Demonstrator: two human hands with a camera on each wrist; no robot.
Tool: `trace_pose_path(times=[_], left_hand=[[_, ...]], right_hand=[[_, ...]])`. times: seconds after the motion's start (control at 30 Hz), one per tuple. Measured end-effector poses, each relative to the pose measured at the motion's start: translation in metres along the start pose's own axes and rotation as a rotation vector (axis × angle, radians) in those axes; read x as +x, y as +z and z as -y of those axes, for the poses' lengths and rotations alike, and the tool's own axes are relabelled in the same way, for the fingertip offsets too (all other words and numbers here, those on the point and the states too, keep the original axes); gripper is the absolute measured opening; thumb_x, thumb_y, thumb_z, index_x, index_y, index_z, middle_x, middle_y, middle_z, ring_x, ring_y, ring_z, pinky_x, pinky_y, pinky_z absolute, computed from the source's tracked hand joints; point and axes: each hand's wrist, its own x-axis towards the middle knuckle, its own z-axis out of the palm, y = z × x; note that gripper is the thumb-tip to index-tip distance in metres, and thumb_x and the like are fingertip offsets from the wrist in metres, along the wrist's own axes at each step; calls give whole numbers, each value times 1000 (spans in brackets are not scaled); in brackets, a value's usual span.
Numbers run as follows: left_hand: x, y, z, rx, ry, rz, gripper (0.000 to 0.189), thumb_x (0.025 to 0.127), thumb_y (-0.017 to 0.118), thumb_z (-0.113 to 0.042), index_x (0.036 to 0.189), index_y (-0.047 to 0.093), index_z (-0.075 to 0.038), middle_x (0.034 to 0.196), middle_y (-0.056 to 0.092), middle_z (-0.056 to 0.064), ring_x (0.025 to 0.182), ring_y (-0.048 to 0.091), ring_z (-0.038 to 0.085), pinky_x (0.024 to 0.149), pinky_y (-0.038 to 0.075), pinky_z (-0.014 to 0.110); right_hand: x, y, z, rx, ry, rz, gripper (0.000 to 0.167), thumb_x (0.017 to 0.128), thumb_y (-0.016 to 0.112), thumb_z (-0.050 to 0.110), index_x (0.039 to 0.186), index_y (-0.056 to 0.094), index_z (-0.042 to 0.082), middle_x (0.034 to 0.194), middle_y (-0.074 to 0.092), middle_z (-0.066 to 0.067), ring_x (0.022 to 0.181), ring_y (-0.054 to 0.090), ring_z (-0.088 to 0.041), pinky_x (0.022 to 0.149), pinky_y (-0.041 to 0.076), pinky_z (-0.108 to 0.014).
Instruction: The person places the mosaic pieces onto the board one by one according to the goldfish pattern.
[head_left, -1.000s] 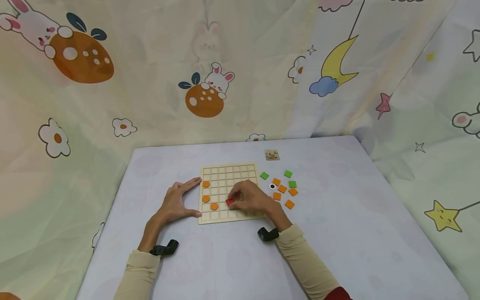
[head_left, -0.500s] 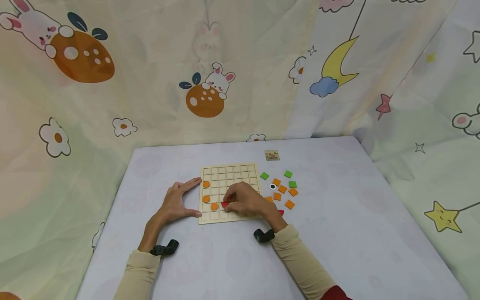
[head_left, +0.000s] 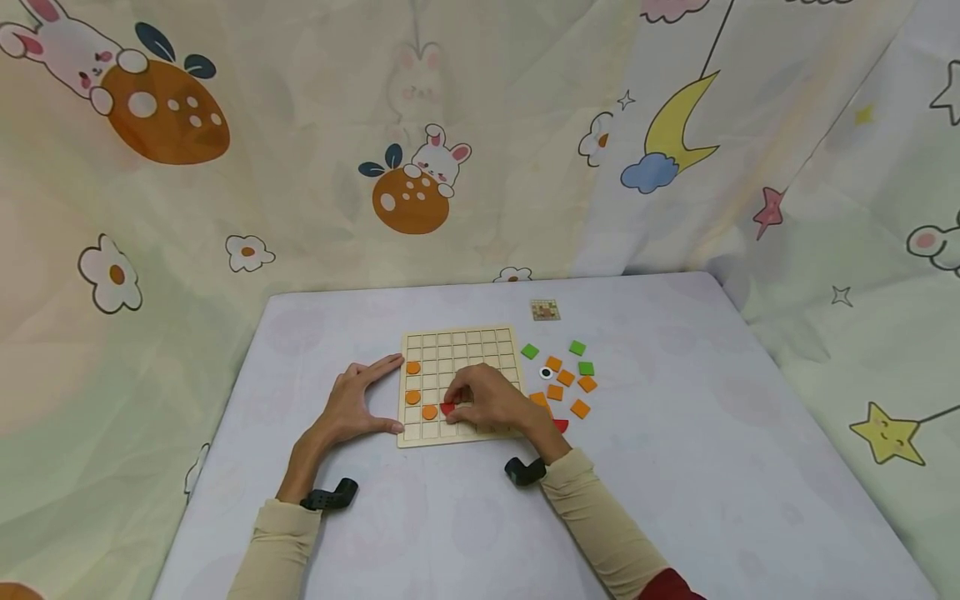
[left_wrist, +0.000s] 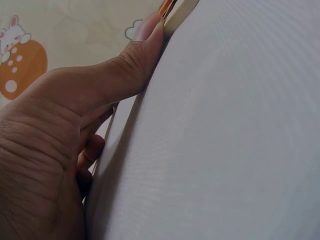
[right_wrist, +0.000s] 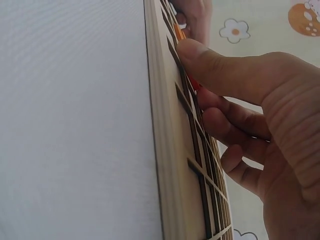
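Observation:
A pale wooden grid board (head_left: pixel 461 340) lies on the white-covered table. My left hand (head_left: pixel 351 404) braces it at the left side, fingertips at the upper part of that edge and thumb at the lower-left corner, fingers extended. Over the lower rows, my right hand (head_left: pixel 491 398) pinches a small red piece (head_left: pixel 447 409) between thumb and fingertips, just right of an orange disc (head_left: pixel 429 412). Two more orange discs (head_left: pixel 412 367) sit in the leftmost column. In the right wrist view, the red piece (right_wrist: pixel 194 82) is mostly hidden by the thumb, at the grid surface.
Right of the board lie several orange square tiles (head_left: pixel 566 377), several green tiles (head_left: pixel 586 368) and a white disc with a black centre (head_left: pixel 546 372). A red half-round piece (head_left: pixel 561 426) shows beside my right wrist. A small patterned card (head_left: pixel 545 310) lies at the back.
My right hand has moved slightly left with the red piece, towards the lowest orange disc. Another red piece and an orange one now show beside the wrist. My left hand stays put.

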Motion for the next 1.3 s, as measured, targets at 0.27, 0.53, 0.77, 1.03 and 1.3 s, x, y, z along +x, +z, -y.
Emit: trace_pose_path(times=[0.27, 0.53, 0.77, 1.03, 1.3], left_hand=[[-1, -2, -2, -2, 1, 4, 124, 61, 102, -64, 167, 48, -29, 173, 48, -2, 112, 48, 22, 96, 35, 47], [-1, -2, -3, 3, -6, 9, 124, 61, 102, -62, 167, 48, -29, 173, 48, -1, 114, 48, 23, 97, 35, 48], [-1, -3, -3, 5, -10, 11, 124, 61, 102, -62, 167, 48, -29, 173, 48, -2, 114, 48, 23, 98, 35, 49], [0, -2, -3, 7, -8, 8, 124, 61, 102, -62, 167, 47, -29, 173, 48, -1, 115, 48, 24, 99, 35, 49], [0, -1, -2, 19, -5, 8, 123, 62, 101, -64, 167, 47, -29, 173, 48, 0, 114, 48, 23, 98, 35, 48]], right_hand=[[0, -1, 2, -25, 21, 16, 19, 88, 94, 22, 103, 85, 15, 100, 77, 6, 91, 68, -12, 84, 56, -24], [-2, -2, 3, -42, 10, 2, 18, 88, 94, 23, 101, 86, 14, 98, 77, 4, 89, 67, -13, 82, 55, -25], [-2, -3, 3, -56, 1, -2, 17, 87, 95, 22, 99, 86, 13, 94, 77, 3, 85, 64, -11, 80, 54, -25], [-2, -4, 3, -57, 12, -2, 18, 86, 95, 20, 99, 86, 11, 94, 78, 1, 86, 64, -11, 81, 54, -26], [-8, -15, 2, -68, 4, -22, 21, 87, 93, 17, 105, 87, 10, 100, 80, 1, 91, 68, -13, 85, 55, -29]])
